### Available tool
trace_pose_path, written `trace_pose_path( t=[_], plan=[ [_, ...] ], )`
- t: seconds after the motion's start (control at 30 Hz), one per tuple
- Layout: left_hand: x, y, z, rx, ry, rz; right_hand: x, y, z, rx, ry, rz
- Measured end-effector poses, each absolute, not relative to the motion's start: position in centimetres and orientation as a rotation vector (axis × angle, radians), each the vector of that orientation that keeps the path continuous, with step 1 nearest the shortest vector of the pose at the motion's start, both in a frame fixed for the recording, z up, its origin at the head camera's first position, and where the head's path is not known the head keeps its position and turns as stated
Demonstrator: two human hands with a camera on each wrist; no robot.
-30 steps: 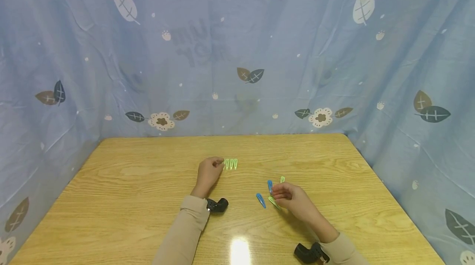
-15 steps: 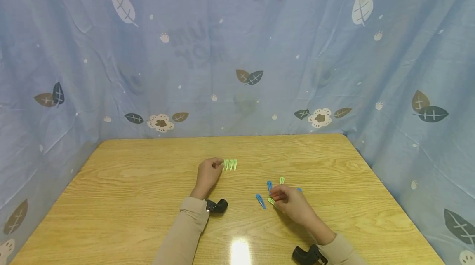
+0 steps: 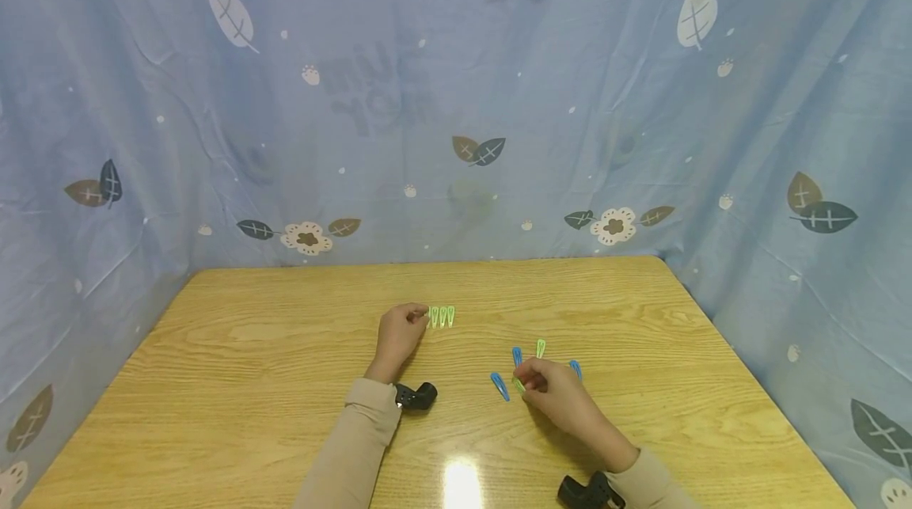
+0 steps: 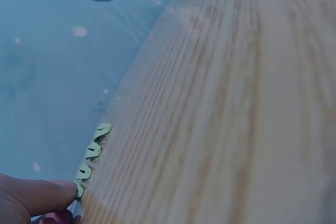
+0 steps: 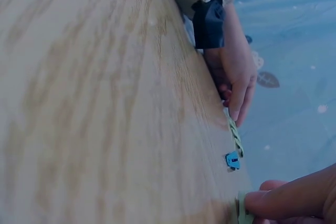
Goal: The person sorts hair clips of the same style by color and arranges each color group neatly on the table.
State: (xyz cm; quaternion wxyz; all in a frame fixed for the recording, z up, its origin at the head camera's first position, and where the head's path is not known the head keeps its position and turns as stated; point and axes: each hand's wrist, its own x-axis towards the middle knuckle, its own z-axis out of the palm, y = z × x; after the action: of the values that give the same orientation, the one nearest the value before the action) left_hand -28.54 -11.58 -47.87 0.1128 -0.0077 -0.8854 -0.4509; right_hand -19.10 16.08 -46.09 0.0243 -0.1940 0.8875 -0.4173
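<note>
My left hand [image 3: 397, 337] is at the left end of a short row of pale green snap hair clips [image 3: 443, 316]. In the left wrist view its thumb and finger pinch the nearest green hair clip [image 4: 80, 190]. My right hand [image 3: 563, 394] pinches another green hair clip [image 3: 519, 385] low over the table; the right wrist view shows the thumb against that clip [image 5: 242, 208], partly covered. Close around the right hand lie a blue hair clip [image 3: 500, 386], a second blue one [image 3: 517, 356], a third blue one [image 3: 575, 369] and a green one [image 3: 541, 347].
The wooden table [image 3: 249, 382] carries all the clips. A blue patterned curtain [image 3: 399, 97] hangs along its back and sides. A black wrist camera [image 3: 416, 396] is strapped to the left forearm, another black camera [image 3: 587, 491] to the right.
My right hand has shifted slightly left and its fingers have come together on the green hair clip. The blue clip right of that hand has come into view. My left hand stays put.
</note>
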Motion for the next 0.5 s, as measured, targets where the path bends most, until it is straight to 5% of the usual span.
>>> trace_pose_path(
  t=[0.5],
  plan=[
    [-28.47, -11.54, -47.98, -0.032, -2.58, -1.34, -19.24, 16.66, -45.29, -0.424, 2.458, -1.569]
  ],
)
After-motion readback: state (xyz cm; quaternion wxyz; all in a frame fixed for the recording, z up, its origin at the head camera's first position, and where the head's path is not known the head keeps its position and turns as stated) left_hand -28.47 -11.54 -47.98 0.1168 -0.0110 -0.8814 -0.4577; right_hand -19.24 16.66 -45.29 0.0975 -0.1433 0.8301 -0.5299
